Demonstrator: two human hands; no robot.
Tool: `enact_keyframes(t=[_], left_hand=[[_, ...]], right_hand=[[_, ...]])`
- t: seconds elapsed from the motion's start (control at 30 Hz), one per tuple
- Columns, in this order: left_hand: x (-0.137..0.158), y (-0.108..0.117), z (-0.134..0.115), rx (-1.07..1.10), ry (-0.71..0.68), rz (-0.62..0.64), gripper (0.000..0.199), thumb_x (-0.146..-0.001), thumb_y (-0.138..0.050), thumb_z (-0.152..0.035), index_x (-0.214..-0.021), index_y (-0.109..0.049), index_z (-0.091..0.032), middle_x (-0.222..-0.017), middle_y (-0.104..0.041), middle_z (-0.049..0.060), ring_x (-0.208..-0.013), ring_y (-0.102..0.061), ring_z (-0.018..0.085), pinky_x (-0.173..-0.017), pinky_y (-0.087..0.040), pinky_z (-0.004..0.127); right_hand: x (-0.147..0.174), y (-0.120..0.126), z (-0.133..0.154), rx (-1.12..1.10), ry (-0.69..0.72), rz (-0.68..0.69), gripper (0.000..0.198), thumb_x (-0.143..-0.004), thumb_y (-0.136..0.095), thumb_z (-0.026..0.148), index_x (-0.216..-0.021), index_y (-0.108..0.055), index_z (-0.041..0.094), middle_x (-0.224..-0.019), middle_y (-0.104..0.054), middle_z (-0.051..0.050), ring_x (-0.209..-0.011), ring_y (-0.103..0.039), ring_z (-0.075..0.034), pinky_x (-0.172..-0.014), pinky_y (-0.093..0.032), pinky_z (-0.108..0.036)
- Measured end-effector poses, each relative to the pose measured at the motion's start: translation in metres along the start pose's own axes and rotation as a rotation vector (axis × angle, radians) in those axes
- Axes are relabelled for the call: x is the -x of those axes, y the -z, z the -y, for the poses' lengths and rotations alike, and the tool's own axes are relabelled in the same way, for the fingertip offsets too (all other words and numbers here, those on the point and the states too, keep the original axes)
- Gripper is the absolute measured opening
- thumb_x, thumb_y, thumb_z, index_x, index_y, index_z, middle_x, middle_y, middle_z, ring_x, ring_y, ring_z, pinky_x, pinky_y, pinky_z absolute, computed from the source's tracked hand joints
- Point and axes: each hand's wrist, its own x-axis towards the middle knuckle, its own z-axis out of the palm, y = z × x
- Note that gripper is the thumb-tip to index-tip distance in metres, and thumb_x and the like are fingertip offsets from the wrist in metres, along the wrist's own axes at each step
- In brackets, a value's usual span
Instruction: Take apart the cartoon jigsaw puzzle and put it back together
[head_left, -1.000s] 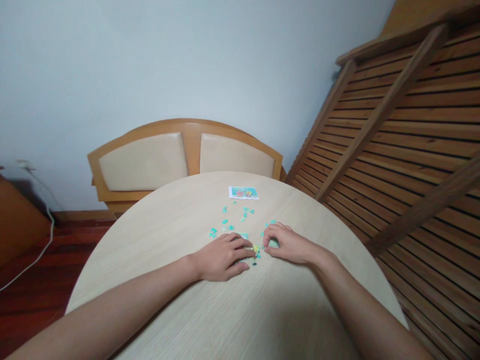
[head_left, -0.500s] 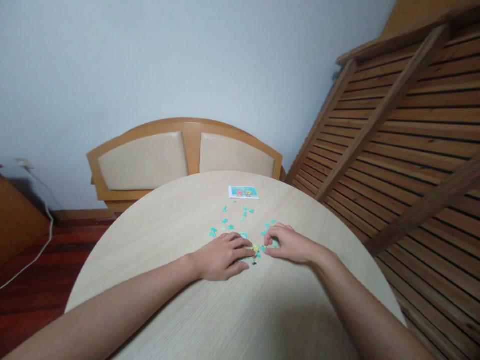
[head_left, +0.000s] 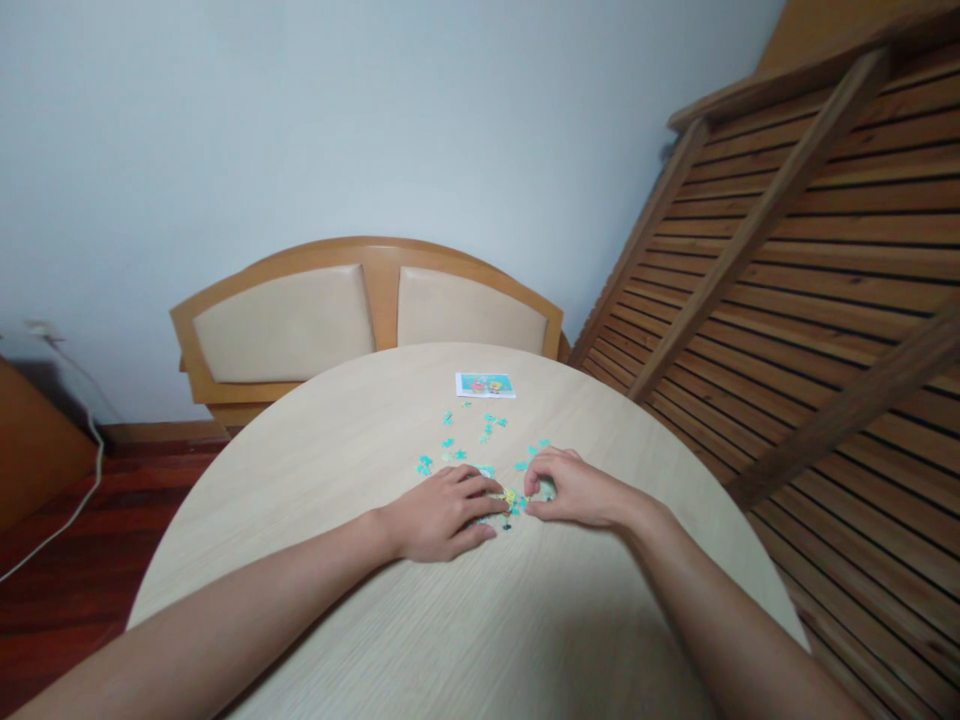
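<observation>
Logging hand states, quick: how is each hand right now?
Left hand: open, palm down over puzzle pieces.
Right hand: nearly closed; whether it holds a piece cannot be told.

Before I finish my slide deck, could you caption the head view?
Left hand and right hand among teal jigsaw pieces, a picture card beyond them on the pale table.

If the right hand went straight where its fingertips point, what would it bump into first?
The right hand would probably meet the teal and yellow puzzle pieces just ahead, then the left hand. Its height above the table is unclear, so it might pass over the pieces.
</observation>
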Motion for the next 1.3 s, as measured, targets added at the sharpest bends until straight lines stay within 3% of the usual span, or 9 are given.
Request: enact_keyframes(t=[0.27, 0.77, 1.07, 1.2, 1.3], left_hand=[[-0.001, 0.0, 0.0, 0.009, -0.008, -0.006, 0.038, -0.101, -0.046, -0.038, -0.136, -0.055, -0.024, -0.131, -0.061, 0.01, -0.118, -0.055, 0.027, -0.104, -0.042, 0.043], [-0.001, 0.001, -0.001, 0.006, -0.008, 0.006, 0.039, -0.101, -0.046, -0.038, -0.136, -0.055, -0.024, -0.131, -0.06, 0.01, -0.117, -0.054, 0.027, -0.105, -0.041, 0.044], [0.0, 0.002, -0.001, -0.002, -0.002, 0.004, 0.038, -0.101, -0.047, -0.038, -0.135, -0.055, -0.024, -0.132, -0.059, 0.01, -0.117, -0.054, 0.028, -0.105, -0.041, 0.044], [0.001, 0.001, -0.001, -0.009, -0.006, -0.008, 0.038, -0.101, -0.046, -0.038, -0.135, -0.055, -0.024, -0.132, -0.059, 0.01, -0.118, -0.053, 0.027, -0.105, -0.041, 0.043], [0.002, 0.0, 0.0, -0.018, -0.001, -0.016, 0.038, -0.101, -0.047, -0.039, -0.135, -0.055, -0.024, -0.132, -0.06, 0.01, -0.117, -0.054, 0.027, -0.104, -0.041, 0.043]], right_hand=[[0.0, -0.001, 0.001, -0.033, 0.048, 0.004, 0.011, -0.076, -0.077, 0.032, -0.083, -0.073, 0.024, -0.087, -0.072, -0.001, -0.096, -0.063, -0.023, -0.106, -0.034, -0.042], [-0.002, 0.003, 0.002, 0.029, 0.158, -0.004, 0.012, -0.08, -0.079, 0.035, -0.078, -0.078, 0.024, -0.081, -0.075, 0.0, -0.082, -0.067, -0.019, -0.088, -0.043, -0.032], [-0.001, 0.003, 0.005, 0.014, 0.112, 0.002, 0.011, -0.079, -0.078, 0.034, -0.08, -0.079, 0.023, -0.083, -0.075, -0.001, -0.081, -0.068, -0.019, -0.08, -0.044, -0.028], [-0.005, 0.003, 0.006, -0.001, 0.107, -0.003, 0.016, -0.086, -0.069, 0.037, -0.087, -0.078, 0.023, -0.083, -0.075, -0.001, -0.078, -0.067, -0.017, -0.075, -0.044, -0.027], [-0.018, 0.0, 0.005, 0.064, 0.103, -0.089, 0.018, -0.092, -0.062, 0.032, -0.093, -0.076, 0.021, -0.087, -0.074, -0.003, -0.081, -0.066, -0.018, -0.076, -0.045, -0.027]])
